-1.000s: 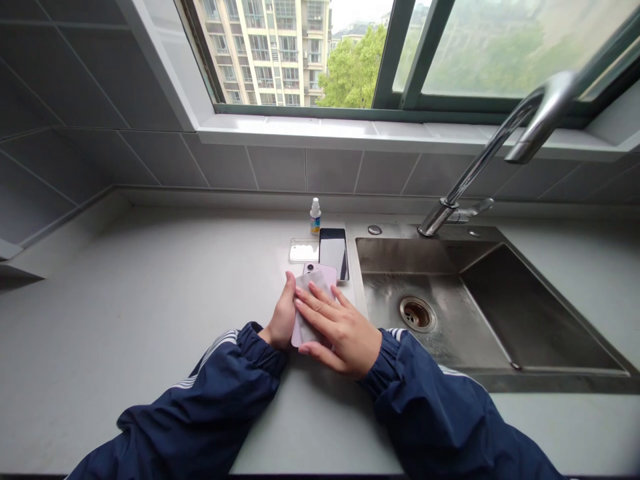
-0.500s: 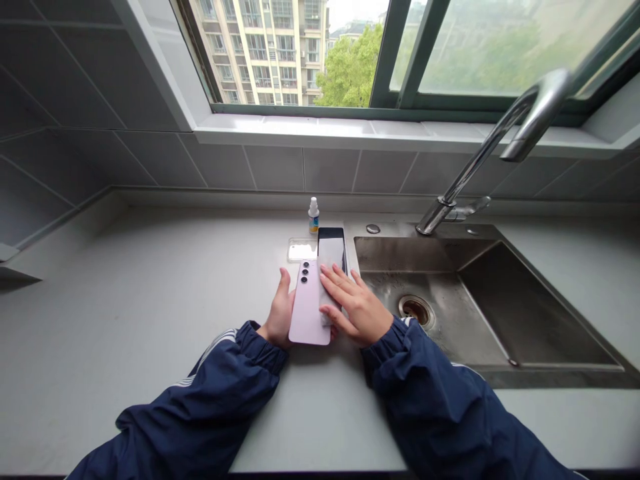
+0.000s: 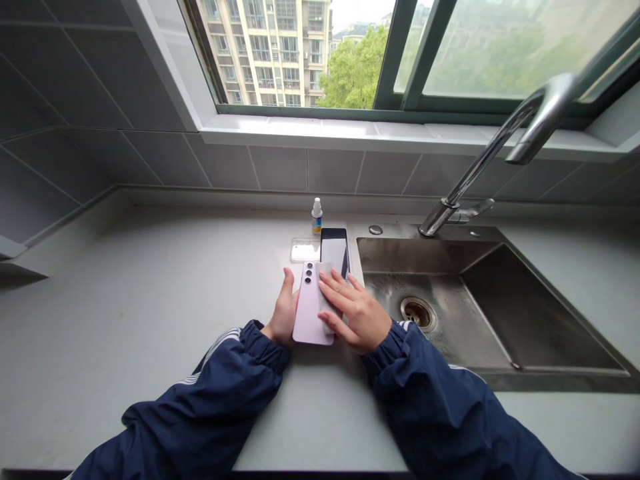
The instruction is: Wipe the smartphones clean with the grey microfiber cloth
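My left hand point(image 3: 283, 313) grips a lilac phone point(image 3: 306, 320) from its left edge, thumb pointing up and the other fingers hidden beneath. The phone's back with its camera lenses faces up. My right hand point(image 3: 357, 310) presses a thin whitish cloth or wipe point(image 3: 325, 320) onto the right part of the phone's back, fingers laid over it. Behind the phone lies a dark-screened phone point(image 3: 334, 243), partly covered by my right hand. Left of it is a clear phone case point(image 3: 303, 250). A small white spray bottle point(image 3: 317, 217) with a blue and yellow label stands upright behind them.
A steel sink point(image 3: 470, 380) is set into the countertop point(image 3: 190, 280) to the right, close to my right forearm. Its chrome faucet point(image 3: 500, 140) rises at the back. A window with a white sill point(image 3: 320, 130) lies beyond the tiled wall.
My right hand and the cloth have slid slightly down and left over the phone's back. The left hand still holds the phone. The whole view has shifted a little.
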### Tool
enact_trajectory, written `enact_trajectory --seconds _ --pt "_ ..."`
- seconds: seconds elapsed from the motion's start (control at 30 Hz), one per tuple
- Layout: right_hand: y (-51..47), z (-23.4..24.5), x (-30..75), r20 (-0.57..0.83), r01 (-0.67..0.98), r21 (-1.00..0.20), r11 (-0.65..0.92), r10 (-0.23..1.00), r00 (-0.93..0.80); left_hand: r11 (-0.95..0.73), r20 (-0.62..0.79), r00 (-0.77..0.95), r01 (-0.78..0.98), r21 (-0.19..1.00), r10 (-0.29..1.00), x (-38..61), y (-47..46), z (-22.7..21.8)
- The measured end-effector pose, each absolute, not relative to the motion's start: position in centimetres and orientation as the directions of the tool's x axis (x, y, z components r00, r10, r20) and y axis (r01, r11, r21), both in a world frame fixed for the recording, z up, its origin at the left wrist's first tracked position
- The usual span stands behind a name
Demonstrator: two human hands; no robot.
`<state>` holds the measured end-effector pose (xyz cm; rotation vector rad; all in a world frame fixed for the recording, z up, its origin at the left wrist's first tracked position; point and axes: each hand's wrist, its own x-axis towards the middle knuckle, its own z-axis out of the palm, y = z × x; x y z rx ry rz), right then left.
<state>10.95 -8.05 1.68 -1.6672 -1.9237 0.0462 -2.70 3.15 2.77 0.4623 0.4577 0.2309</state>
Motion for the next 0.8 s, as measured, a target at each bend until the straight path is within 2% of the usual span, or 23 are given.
enact_trajectory --seconds 0.1,0.17,0.27,0.33,0.47,0.8 --pt "-8.1 1.6 10.8 0.430 0.871 -0.380 0.312 0.893 -0.132 0.856 -0.357 0.871 -0.125 0.502 0.337 -2.7 3.2 2.5" --pt "-8.0 1.4 11.0 0.436 0.883 -0.390 0.260 0.897 -0.072 0.848 -0.349 0.886 -0.084 0.524 0.304 -2.8 3.3 2.3" --pt "-7.8 0.9 11.6 0.440 0.900 -0.421 0.114 0.893 0.092 0.821 -0.301 0.936 0.023 0.570 0.183 -3.1 3.4 2.0" --pt "-7.7 0.8 11.8 0.450 0.904 -0.418 0.085 0.884 0.125 0.777 -0.254 0.958 0.057 0.626 0.135 -3.2 3.5 1.9" --pt "-7.7 0.8 11.5 0.450 0.918 -0.391 0.072 0.885 0.122 0.709 -0.243 0.962 0.087 0.700 0.121 -3.3 3.3 1.9" --pt "-8.0 1.5 10.6 0.403 0.933 -0.358 -0.033 0.896 0.187 0.705 -0.214 0.973 0.089 0.703 0.091 -3.2 3.2 1.7"
